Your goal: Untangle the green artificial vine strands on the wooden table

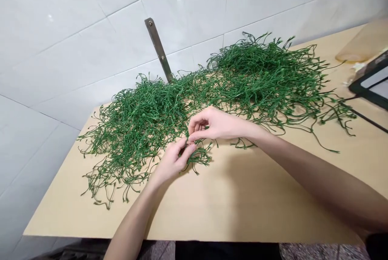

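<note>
Thin green stems with small forked tips, apparently artificial plant stems, lie in a wide tangled heap (145,110) on the wooden tabletop (194,207). At the heap's near edge, my left hand (171,161) is closed with thumb and forefinger around a small bunch of green stems (200,157), whose tips stick out to the right beneath it. My right hand (215,124) meets it from the right, thumb and fingertips pinched together right above the left thumb. The fingers largely hide what lies between them, though a bit of green stem shows at the pinch.
A second, thicker mound of stems (257,70) spreads at the back right. Behind stands a white tiled wall (91,41) with a metal bracket strip (158,49) fixed to it. At the right edge are a dark-framed object (372,80) and a translucent yellowish container (360,45).
</note>
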Tool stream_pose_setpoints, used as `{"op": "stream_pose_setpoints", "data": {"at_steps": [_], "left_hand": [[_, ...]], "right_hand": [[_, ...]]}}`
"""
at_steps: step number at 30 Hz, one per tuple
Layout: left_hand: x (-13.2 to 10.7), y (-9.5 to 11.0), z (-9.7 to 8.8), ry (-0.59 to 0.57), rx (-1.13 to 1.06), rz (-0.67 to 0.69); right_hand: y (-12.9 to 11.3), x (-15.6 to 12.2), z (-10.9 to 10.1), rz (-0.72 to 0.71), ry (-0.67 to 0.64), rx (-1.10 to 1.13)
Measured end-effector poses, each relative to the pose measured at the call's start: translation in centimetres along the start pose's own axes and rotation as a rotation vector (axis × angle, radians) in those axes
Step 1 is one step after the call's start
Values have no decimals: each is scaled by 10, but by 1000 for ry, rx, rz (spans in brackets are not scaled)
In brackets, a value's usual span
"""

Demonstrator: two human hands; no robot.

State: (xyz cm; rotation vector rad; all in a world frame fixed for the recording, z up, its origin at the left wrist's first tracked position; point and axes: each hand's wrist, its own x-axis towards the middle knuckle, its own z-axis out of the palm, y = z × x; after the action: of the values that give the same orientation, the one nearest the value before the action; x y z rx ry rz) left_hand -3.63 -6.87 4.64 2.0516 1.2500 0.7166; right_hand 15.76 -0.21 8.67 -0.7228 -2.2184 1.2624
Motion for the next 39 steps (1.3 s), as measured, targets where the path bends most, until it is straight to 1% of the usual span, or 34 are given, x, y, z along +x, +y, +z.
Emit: {"op": "stream_pose_setpoints", "data": {"at_steps": [2,5,7,9,13,15,18,22,27,30,33,36,39], "left_hand": [[-5,-1,4,-40,121,-7],[-10,-3,9,-49,355,-21],[-10,-4,11,-50,467,-3],[-10,-4,12,-47,494,2],[-10,-1,9,-16,383,-32],[-10,0,7,13,339,-47],[-12,-1,5,74,291,-58],[-11,-5,4,138,187,-44],[-8,-7,4,173,-41,-49],[-9,-7,6,206,-59,-46],[-9,-7,7,225,-48,-46],[-10,-8,8,243,-41,-34],[-11,-10,7,269,-41,-35]], "right_hand": [[1,0,1,81,-82,-16],[1,1,4,200,-167,-61],[0,2,7,246,-205,-67],[0,3,9,252,-221,-65],[-1,4,10,212,-188,-60],[0,4,10,198,-144,-31],[4,5,11,165,-58,67],[7,6,12,134,-26,197],[7,5,11,105,29,173],[6,3,8,107,11,181],[4,1,6,155,-80,193],[3,0,7,213,-167,118],[3,1,9,215,-197,62]]}}
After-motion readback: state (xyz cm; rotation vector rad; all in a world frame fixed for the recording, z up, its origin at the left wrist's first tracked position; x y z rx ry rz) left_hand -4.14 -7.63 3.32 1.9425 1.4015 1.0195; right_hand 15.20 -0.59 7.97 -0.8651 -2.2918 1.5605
